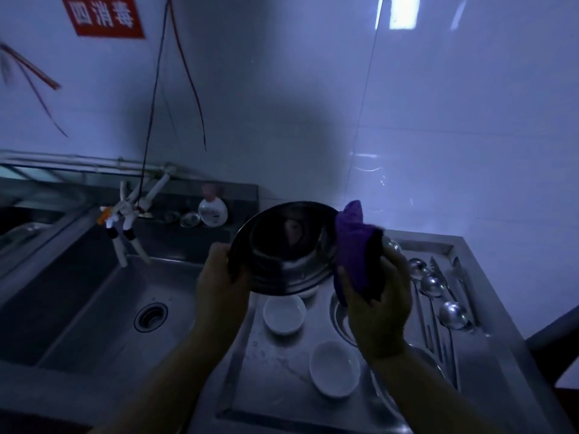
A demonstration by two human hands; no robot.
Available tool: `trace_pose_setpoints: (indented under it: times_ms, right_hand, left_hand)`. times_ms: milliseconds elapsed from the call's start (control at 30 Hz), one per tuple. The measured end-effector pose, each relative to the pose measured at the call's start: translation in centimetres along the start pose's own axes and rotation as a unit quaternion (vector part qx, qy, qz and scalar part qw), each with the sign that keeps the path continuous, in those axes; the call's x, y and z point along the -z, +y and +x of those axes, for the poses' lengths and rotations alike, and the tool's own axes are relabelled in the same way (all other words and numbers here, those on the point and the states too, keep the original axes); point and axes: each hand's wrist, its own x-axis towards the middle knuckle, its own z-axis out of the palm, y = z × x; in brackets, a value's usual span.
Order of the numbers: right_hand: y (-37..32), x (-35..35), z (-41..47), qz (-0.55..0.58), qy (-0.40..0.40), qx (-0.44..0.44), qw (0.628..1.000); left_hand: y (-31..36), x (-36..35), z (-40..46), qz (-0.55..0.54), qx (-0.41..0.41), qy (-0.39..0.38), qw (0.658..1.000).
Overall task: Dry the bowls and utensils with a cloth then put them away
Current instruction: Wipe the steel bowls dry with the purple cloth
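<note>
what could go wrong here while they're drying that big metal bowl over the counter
1. The left hand grips the steel bowl only at its rim while the right hand rubs the purple cloth on the far edge; a slip could drop it.
2. Two white bowls sit right beneath on the drainboard, so a fall might chip them.
3. The scene is dim, so wet spots may be missed.

Two bare forearms, no sleeves visible, left hand (pixel 219 270) and right hand (pixel 380 305) ungloved
</note>
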Motion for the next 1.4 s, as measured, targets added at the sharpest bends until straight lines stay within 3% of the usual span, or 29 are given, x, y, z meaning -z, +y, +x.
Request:
trace_pose_setpoints:
  times_ms: [67,200,367,467,567,767,867,933,1000,1167,1300,1400]
  right_hand:
    - [0.6,-1.1,-0.1,-0.063,-0.070,0.095,0.991]
    - [1.1,-2.9,-2.3,-0.216,-0.237,0.105,0.941]
    - [-1.0,-4.3,-4.3,-0.169,-0.360,0.036,0.917]
    - [-1.2,-4.8,-3.4,-0.133,-0.399,0.042,0.906]
    - [0.0,-4.9,-2.7,-0.151,-0.389,0.126,0.900]
    - [2.7,-4.8,0.6,-0.235,-0.374,0.267,0.857]
    - [1.3,-5.9,0.3,-0.259,-0.342,0.224,0.875]
    - [-0.8,-7.0,-0.5,-0.252,-0.318,0.156,0.900]
    - [-2.9,-8.2,-1.2,-0.260,-0.319,0.121,0.903]
    - [-4.5,-9.5,-2.6,-0.276,-0.301,0.148,0.901]
    - [-2.1,-7.8,-1.3,-0.303,-0.276,0.275,0.870]
    - [-0.7,-5.6,1.2,-0.332,-0.295,0.383,0.810]
  left_hand:
    - [0.7,-0.5,-0.1,-0.037,0.021,-0.013,0.999]
    - [1.7,-1.6,-1.0,-0.126,0.103,-0.030,0.986]
    - [2.1,-2.8,-1.7,-0.236,0.201,-0.023,0.950]
    - [2.1,-2.5,-0.8,-0.305,0.210,-0.035,0.928]
    - [1.6,-1.5,0.3,-0.318,0.221,-0.064,0.920]
    - [1.6,1.5,3.0,-0.225,0.169,-0.118,0.952]
    - [1.1,2.7,3.7,-0.226,0.159,-0.129,0.953]
    - [0.9,3.1,3.9,-0.263,0.171,-0.148,0.938]
    - [0.9,3.2,4.1,-0.289,0.178,-0.175,0.924]
    - [1.0,3.8,4.4,-0.309,0.173,-0.200,0.914]
    - [1.5,5.0,5.3,-0.266,0.139,-0.216,0.929]
    - [2.0,6.3,6.9,-0.207,0.088,-0.273,0.935]
